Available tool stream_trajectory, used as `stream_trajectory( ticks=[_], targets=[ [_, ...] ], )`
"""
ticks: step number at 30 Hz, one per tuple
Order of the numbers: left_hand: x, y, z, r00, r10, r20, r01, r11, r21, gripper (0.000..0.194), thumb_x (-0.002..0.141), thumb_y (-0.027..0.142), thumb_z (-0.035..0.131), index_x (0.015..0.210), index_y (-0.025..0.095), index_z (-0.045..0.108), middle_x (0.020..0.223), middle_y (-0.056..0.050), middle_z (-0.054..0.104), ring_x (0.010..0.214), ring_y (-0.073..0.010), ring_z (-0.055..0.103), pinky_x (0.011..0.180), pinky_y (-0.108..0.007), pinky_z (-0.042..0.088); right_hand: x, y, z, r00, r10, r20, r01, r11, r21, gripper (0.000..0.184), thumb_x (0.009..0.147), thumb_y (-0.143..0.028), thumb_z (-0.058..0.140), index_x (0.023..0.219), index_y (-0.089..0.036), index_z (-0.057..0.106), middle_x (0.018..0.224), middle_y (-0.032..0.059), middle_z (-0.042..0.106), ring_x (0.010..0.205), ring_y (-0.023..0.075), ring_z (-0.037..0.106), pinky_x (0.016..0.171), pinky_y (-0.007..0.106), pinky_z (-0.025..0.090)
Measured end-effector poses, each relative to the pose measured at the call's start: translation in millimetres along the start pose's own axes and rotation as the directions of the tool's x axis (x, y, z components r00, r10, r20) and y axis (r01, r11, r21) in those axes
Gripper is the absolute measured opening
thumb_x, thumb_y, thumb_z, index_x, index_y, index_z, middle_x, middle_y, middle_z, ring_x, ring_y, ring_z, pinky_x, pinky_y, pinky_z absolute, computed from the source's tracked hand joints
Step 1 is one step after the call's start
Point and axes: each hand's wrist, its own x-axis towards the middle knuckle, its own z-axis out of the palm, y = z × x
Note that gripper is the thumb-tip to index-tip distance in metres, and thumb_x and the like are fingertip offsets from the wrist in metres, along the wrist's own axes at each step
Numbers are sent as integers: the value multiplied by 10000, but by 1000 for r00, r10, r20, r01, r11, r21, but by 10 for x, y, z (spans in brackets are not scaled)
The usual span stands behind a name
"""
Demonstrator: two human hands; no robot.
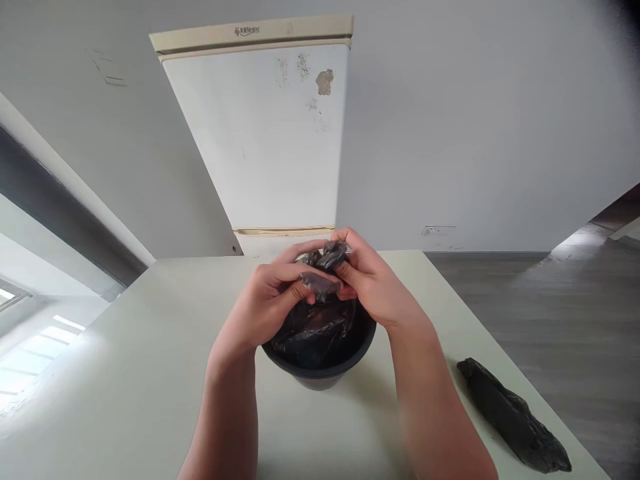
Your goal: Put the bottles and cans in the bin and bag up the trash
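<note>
A dark round bin (320,381) stands upright on the pale table, between my forearms. Inside it is a thin black plastic bag (315,330), its gathered top bunched up above the rim. My left hand (277,290) pinches one part of the bunched plastic between thumb and fingers. On the other side, my right hand (367,277) grips another part of the same gathered top, the two hands almost touching. Parts of the bin's far rim are hidden behind my hands and the bag.
Near the table's right edge lies a folded black plastic bundle (513,417). Beyond the far edge of the table (165,320) stands a white refrigerator (270,140) against a grey wall. Wooden flooring (510,300) shows at the right.
</note>
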Motion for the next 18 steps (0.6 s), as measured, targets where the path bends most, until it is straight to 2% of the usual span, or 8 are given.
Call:
stream_trajectory(
  ticks=[2, 4, 7, 10, 12, 14, 16, 18],
  targets=[
    [0, 28, 17, 999, -15, 28, 15, 1000, 9, 219, 999, 294, 644, 888, 254, 828, 1342, -88, 703, 1184, -294, 686, 952, -417, 596, -29, -14, 19, 999, -11, -41, 6, 993, -116, 218, 1015, -367, 605, 1022, -283, 404, 779, -51, 484, 643, 126, 423, 572, 243, 365],
    [-2, 38, 36, 1000, -20, -7, 21, 999, 30, 202, 980, 260, 657, 899, 266, 842, 1357, -73, 695, 1155, -277, 701, 949, -399, 606, -58, -38, 41, 998, -24, -56, 11, 973, -229, 240, 1011, -314, 592, 971, -277, 358, 816, -46, 485, 682, 129, 442, 593, 247, 389],
    [-6, 33, 58, 998, -36, -50, 39, 998, 44, 200, 960, 223, 671, 889, 274, 851, 1120, -64, 736, 955, -211, 731, 822, -335, 623, -99, -101, 78, 998, 14, 56, 5, 948, -319, 211, 1015, -275, 563, 950, -270, 362, 815, -41, 515, 719, 140, 500, 640, 273, 440],
    [-10, 34, 80, 990, -75, -121, 76, 997, 4, 196, 958, 221, 677, 869, 266, 846, 836, -31, 668, 693, -142, 669, 657, -294, 596, -139, -184, 103, 985, 14, 171, 42, 947, -318, 159, 1010, -257, 554, 1119, -285, 443, 840, -28, 594, 768, 167, 581, 711, 322, 499],
    [-14, 44, 99, 973, -86, -212, 93, 995, 20, 185, 949, 212, 683, 876, 267, 844, 779, -17, 630, 655, -131, 635, 619, -285, 574, -156, -227, 105, 983, -18, 182, 75, 947, -313, 394, 981, -256, 595, 1337, -319, 438, 890, -17, 631, 790, 181, 610, 733, 339, 522],
    [-21, 58, 120, 959, -100, -263, 124, 989, 75, 175, 927, 192, 697, 890, 274, 847, 783, -17, 642, 688, -141, 637, 612, -277, 554, -157, -242, 97, 981, -30, 193, 91, 945, -315, 576, 946, -274, 652, 1468, -352, 422, 943, -6, 649, 776, 183, 620, 728, 339, 536],
    [-30, 75, 138, 954, -127, -270, 161, 981, 106, 156, 905, 188, 721, 914, 277, 849, 793, -17, 670, 704, -148, 642, 611, -275, 542, -141, -223, 91, 980, -31, 197, 91, 949, -302, 519, 956, -324, 658, 1451, -350, 504, 929, 0, 656, 685, 165, 599, 668, 324, 528],
    [-34, 93, 150, 955, -152, -256, 184, 977, 105, 111, 899, 218, 744, 909, 264, 845, 781, -15, 686, 687, -148, 640, 617, -279, 541, -117, -180, 94, 987, -47, 155, 88, 958, -272, 341, 1002, -390, 610, 1334, -314, 612, 844, 1, 651, 568, 138, 539, 573, 298, 479]
  ],
)
